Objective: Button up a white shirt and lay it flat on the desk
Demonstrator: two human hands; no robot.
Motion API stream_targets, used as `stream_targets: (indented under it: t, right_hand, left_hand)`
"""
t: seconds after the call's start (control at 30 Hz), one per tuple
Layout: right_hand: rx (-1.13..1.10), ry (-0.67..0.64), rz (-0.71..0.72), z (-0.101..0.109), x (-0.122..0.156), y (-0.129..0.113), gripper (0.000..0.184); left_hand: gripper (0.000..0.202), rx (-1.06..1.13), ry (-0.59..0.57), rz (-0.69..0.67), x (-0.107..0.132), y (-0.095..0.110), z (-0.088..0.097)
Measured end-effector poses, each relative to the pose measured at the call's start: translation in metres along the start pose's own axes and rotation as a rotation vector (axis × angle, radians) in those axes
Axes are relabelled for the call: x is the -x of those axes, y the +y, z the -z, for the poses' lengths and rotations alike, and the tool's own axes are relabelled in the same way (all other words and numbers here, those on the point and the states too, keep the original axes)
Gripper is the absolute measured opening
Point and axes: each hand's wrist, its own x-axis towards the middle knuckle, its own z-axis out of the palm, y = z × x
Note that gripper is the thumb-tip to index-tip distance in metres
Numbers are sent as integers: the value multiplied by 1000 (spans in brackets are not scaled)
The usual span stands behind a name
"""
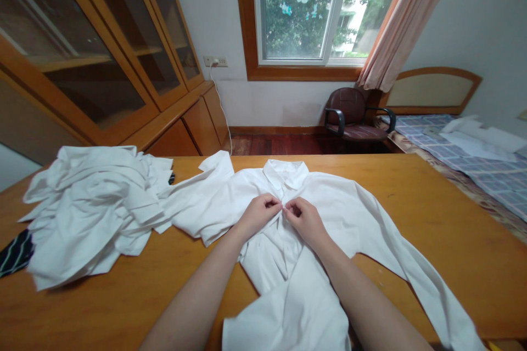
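Observation:
A white long-sleeved shirt (288, 263) lies front up on the wooden table (444, 203), its collar (285, 171) at the far side and its lower part rumpled toward me. My left hand (262, 213) pinches the front placket a little below the collar. Right beside it, my right hand (303, 219) pinches the same placket from the other side, fingertips nearly meeting. Any button between the fingers is too small to make out. One sleeve (411, 263) stretches to the near right; the other side reaches left to a heap of white clothes (99, 208).
Dark striped cloth (16, 252) sticks out from under the heap. Beyond the table stand a glass-door cabinet (123, 38), a brown armchair (352, 115) and a bed (486, 142) with a checked cover. A white cord (222, 104) hangs from a wall socket.

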Motion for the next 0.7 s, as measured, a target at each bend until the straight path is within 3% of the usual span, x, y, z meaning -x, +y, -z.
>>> stream_targets:
  t: [0.7]
  right_hand:
    - [7, -1, -11, 1, 1, 1, 5]
  left_hand:
    - [17, -16, 5, -5, 0, 0, 0]
